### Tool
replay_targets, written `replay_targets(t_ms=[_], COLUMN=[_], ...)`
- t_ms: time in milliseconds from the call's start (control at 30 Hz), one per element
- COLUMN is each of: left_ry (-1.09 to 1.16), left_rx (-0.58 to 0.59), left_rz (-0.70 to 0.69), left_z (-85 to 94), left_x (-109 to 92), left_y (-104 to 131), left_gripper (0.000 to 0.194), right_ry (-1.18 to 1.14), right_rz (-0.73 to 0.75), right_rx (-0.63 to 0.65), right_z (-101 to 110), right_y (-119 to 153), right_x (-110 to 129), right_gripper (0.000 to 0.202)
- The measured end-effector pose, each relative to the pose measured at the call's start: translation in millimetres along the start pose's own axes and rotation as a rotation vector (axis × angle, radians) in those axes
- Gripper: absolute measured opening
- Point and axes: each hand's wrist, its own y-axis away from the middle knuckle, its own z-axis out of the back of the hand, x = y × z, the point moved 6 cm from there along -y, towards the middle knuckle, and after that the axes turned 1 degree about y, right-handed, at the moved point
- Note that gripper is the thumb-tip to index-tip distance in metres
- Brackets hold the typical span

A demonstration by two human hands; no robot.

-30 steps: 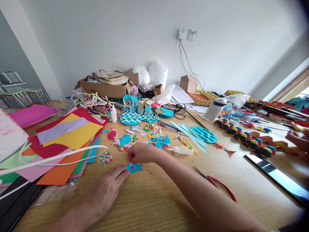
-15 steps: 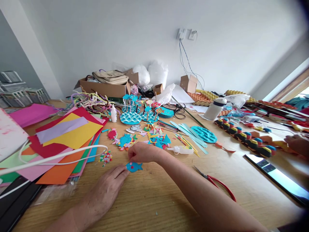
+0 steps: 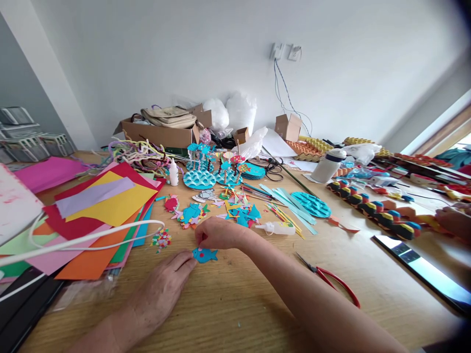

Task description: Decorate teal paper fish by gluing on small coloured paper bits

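A small blue paper fish point(image 3: 209, 255) with a red dot on its side lies flat on the wooden table. Stretched out along the tabletop, my left hand point(image 3: 171, 274) touches the fish's head end with its fingertips. My right hand point(image 3: 212, 233) is closed in a pinch just over the fish's upper edge; a pale pink spot shows beneath its fingertips, and whatever they hold is hidden. Left of the hands lies a pile of small coloured paper dots point(image 3: 162, 239). Behind my right hand are more blue paper fish cut-outs point(image 3: 191, 214).
Red-handled scissors point(image 3: 336, 284) lie at right, and a glue bottle point(image 3: 275, 228) lies on its side behind my forearm. Coloured paper sheets point(image 3: 106, 198) and a white cable point(image 3: 110, 230) fill the left. A phone point(image 3: 423, 272) and another person's hand point(image 3: 454, 218) are far right.
My two hands and the blue fish stay almost where they were. At the far right, the other person's hand has shifted slightly.
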Motion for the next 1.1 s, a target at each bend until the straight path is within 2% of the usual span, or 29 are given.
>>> replay_targets(t_ms=[333, 500, 833, 1100], left_ry=[0.002, 0.023, 0.043, 0.054], left_rx=[0.010, -0.007, 0.007, -0.014], left_rz=[-0.010, -0.008, 0.011, 0.015], left_z=[-2.4, 2.5, -1.2, 1.8], left_x=[0.3, -1.1, 0.4, 0.0], left_y=[0.4, -0.5, 0.3, -0.1], left_gripper=[0.042, 0.043, 0.042, 0.044], right_ry=[-0.021, -0.020, -0.029, -0.018], right_rz=[0.020, -0.028, 0.001, -0.021], right_rx=[0.007, 0.010, -0.002, -0.029], right_z=[2.4, 3.1, 1.8, -1.2], right_y=[4.6, 4.6, 5.6, 1.9], right_x=[7.1, 2.1, 5.8, -1.1], right_gripper=[0.019, 0.020, 0.019, 0.018])
